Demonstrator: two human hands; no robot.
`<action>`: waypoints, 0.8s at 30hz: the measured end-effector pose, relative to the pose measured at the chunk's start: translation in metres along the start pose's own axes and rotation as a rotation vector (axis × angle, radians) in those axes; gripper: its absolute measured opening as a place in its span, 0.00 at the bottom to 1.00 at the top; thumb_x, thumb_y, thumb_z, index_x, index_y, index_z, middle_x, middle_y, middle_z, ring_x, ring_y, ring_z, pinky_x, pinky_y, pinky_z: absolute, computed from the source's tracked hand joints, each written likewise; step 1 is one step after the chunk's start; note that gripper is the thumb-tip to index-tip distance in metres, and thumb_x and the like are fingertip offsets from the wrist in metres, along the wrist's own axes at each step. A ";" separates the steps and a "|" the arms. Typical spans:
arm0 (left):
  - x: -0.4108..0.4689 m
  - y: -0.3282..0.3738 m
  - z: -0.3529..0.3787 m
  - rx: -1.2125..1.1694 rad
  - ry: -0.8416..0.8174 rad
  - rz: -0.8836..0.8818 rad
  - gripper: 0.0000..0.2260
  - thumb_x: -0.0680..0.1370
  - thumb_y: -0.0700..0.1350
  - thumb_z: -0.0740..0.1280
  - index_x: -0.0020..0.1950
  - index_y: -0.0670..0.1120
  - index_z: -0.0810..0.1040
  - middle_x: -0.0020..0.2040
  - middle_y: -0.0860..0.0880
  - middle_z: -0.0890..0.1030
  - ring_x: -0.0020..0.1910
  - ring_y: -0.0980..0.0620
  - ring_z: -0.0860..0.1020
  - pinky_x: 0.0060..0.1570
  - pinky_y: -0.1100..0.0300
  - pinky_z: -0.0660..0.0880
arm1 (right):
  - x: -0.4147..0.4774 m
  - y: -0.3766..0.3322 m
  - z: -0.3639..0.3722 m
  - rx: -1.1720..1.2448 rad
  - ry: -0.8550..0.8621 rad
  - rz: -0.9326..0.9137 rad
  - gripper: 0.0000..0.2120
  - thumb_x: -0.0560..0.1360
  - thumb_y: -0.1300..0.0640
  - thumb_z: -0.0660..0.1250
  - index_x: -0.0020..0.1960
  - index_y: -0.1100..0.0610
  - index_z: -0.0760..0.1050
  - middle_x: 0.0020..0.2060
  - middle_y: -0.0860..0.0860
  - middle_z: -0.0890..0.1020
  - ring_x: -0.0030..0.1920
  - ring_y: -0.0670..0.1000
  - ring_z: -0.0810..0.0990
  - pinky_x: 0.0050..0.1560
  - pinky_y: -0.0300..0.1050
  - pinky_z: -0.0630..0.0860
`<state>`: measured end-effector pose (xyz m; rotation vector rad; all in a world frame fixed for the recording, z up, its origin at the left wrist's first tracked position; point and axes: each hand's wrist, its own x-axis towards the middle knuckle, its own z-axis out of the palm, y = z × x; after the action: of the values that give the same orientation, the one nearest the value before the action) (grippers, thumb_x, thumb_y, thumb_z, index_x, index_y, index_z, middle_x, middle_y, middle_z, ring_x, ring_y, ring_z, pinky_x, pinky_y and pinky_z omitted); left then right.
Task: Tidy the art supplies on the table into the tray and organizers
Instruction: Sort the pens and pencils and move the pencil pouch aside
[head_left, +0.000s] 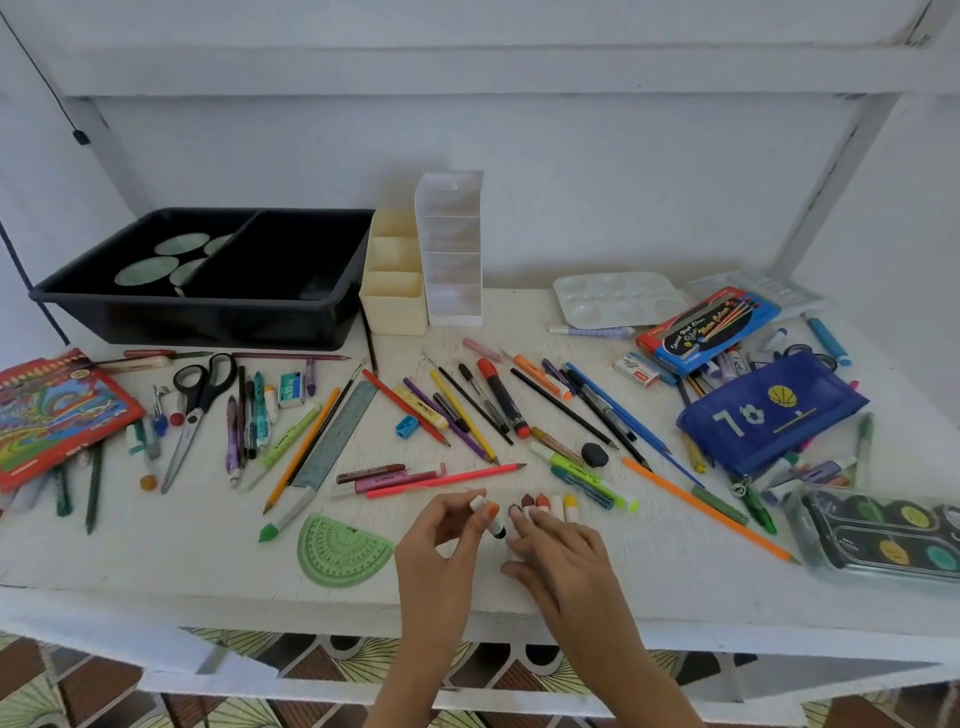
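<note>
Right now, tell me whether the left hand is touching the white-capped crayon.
Touching. The head view shows the left hand pinching the crayon between its fingers, with no gap visible.

Home craft corner suggested. White painted table (156, 561) is set against a white wall (597, 197). Patterned floor tiles (78, 691) are seen below.

White surface (156, 551): black tray (208, 322) at ten o'clock, organizers (395, 306) at twelve, palette (618, 301) at one, blue pouch (769, 410) at three, pencils (463, 417) scattered mid-surface.
</note>
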<state>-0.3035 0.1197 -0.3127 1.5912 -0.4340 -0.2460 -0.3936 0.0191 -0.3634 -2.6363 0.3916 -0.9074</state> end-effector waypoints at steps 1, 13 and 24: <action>0.000 -0.001 0.001 0.004 0.004 -0.005 0.01 0.73 0.41 0.71 0.43 0.45 0.81 0.38 0.53 0.83 0.41 0.55 0.81 0.45 0.65 0.76 | 0.000 -0.001 0.000 -0.003 0.005 0.012 0.25 0.81 0.44 0.51 0.58 0.61 0.79 0.51 0.45 0.83 0.61 0.45 0.73 0.58 0.40 0.67; -0.001 -0.010 0.003 -0.007 0.064 -0.046 0.01 0.73 0.41 0.71 0.43 0.47 0.80 0.38 0.53 0.83 0.41 0.55 0.80 0.43 0.65 0.75 | -0.002 -0.008 0.000 0.004 -0.161 0.126 0.22 0.81 0.48 0.49 0.68 0.56 0.72 0.61 0.45 0.78 0.66 0.45 0.70 0.64 0.37 0.60; 0.001 -0.020 0.001 0.096 -0.051 0.189 0.09 0.69 0.36 0.74 0.46 0.47 0.84 0.46 0.56 0.84 0.49 0.57 0.81 0.51 0.63 0.77 | 0.004 0.012 -0.005 -0.072 -0.159 0.211 0.21 0.80 0.48 0.49 0.70 0.52 0.66 0.70 0.49 0.70 0.72 0.46 0.61 0.70 0.45 0.56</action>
<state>-0.3005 0.1186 -0.3324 1.6279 -0.6404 -0.1235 -0.3953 0.0052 -0.3624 -2.6454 0.6572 -0.6239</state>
